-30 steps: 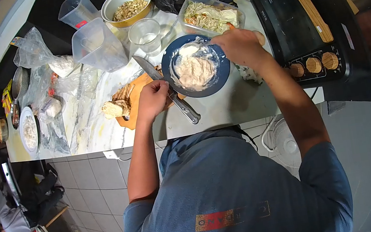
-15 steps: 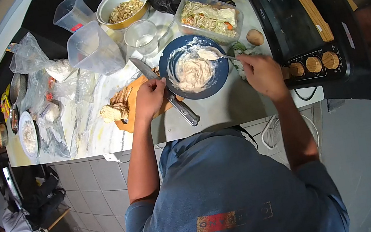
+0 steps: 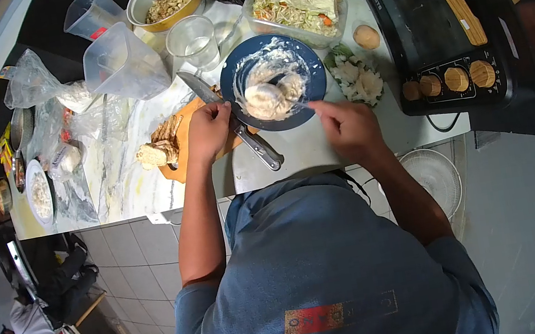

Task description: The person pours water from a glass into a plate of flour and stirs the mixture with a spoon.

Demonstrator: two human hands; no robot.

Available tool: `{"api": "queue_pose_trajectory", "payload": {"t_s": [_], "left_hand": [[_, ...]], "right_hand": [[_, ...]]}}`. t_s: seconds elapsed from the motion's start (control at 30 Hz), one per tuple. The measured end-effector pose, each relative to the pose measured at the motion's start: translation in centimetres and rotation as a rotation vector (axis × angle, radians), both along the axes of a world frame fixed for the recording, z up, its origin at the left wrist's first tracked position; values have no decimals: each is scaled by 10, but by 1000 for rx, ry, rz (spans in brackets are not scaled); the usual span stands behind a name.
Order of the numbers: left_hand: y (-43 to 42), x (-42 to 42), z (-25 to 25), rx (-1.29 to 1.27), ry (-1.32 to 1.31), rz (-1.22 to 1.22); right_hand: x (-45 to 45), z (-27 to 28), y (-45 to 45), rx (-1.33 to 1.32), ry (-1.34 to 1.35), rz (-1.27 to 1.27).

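Observation:
A dark blue plate (image 3: pixel 315 66) holds a thick, pale, creamy mixture (image 3: pixel 268 101) smeared up its inner side. My right hand (image 3: pixel 350 128) is closed around the handle of a spoon (image 3: pixel 302 104), whose coated head sits in the mixture. At the plate's left rim my left hand (image 3: pixel 208 133) pinches the edge between thumb and fingers. Right beside that hand, partly covered by it, a knife (image 3: pixel 258 149) with a dark handle lies across an orange cutting board (image 3: pixel 179 170). Browned, sliced pieces of food (image 3: pixel 156 152) rest on the board's left part.
Behind the plate stand a container of shredded vegetables (image 3: pixel 296 14), a clear cup (image 3: pixel 194 43) and a pot of chopped food (image 3: pixel 152 22). Chopped pale leaves (image 3: pixel 357 81) and a brown egg (image 3: pixel 366 37) lie right, beside a black appliance (image 3: pixel 456 87). A person (image 3: pixel 32 326) is at far left.
My right hand has moved left and toward me, bringing the spoon from the plate's upper right into the mixture. My left hand stays at the rim. The pale leaves now show more.

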State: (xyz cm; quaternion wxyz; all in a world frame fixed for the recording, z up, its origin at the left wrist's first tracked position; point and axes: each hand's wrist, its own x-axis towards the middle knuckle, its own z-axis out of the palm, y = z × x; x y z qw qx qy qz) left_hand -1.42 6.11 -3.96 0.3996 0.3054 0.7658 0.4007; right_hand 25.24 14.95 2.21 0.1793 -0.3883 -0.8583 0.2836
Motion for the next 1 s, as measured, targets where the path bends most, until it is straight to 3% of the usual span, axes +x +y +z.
{"api": "queue_pose_trajectory", "payload": {"t_s": [0.03, 0.1, 0.3, 0.4, 0.53, 0.6, 0.7, 0.83, 1.0], "left_hand": [[0, 1, 2, 3, 6, 6], [1, 1, 0, 7, 14, 3], [0, 2, -2, -2, 211, -29], [1, -1, -14, 20, 148, -13], [0, -2, -13, 38, 107, -21], [0, -1, -11, 31, 124, -23], [-1, -3, -20, 41, 79, -7], [0, -2, -21, 59, 56, 8], [0, 0, -13, 45, 171, -10]], "right_hand": [[1, -6, -4, 0, 2, -3], [-2, -20, -8, 307, -48, 73], [-11, 11, 5, 369, -406, -105], [-2, 17, 19, 325, -345, -167], [-1, -15, 30, 246, -325, -158], [-4, -19, 27, 37, -135, -132], [-3, -1, 15, -52, -59, -57], [6, -8, 7, 92, -130, 57], [4, 5, 11, 305, -157, -128]]}}
